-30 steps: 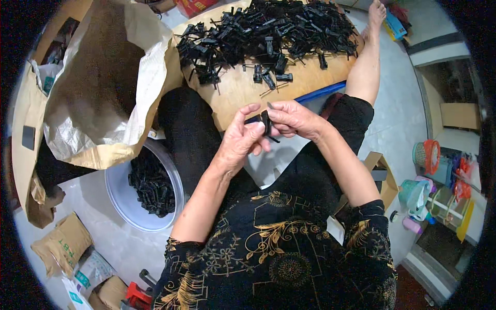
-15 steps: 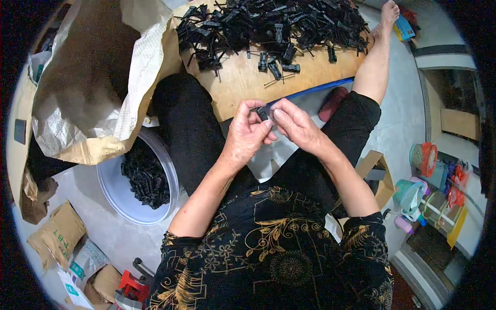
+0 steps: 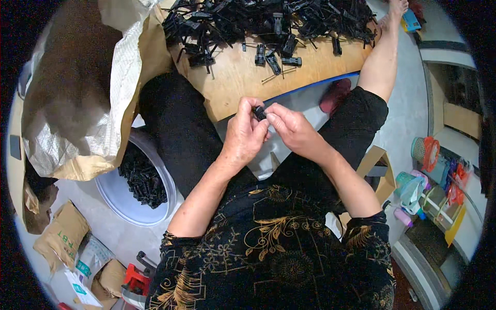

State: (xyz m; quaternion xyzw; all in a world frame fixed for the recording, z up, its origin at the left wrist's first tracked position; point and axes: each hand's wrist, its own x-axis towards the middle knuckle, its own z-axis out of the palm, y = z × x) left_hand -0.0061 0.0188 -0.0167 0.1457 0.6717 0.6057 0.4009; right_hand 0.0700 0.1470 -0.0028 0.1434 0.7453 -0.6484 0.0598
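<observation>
Between my two hands, just short of the table's near edge, is a small black plastic part. My left hand is closed on it, thumb and fingers round its lower side. From the right, my right hand pinches at the part's edge with thumb and forefinger; the fingertips hide whatever they hold there. Beyond my hands, a heap of black plastic parts with thin stems covers the far side of the wooden table. Several loose ones lie nearer its front, among them a black part.
A large open woven sack stands at the left. Below it, a white tub holds many small black pieces. Brown packages and a red tool lie at lower left. An open cardboard box sits by my right thigh.
My right fingers have moved slightly left and now pinch at the black part in my left hand. The whole view has shifted a little; the heap looks the same.
</observation>
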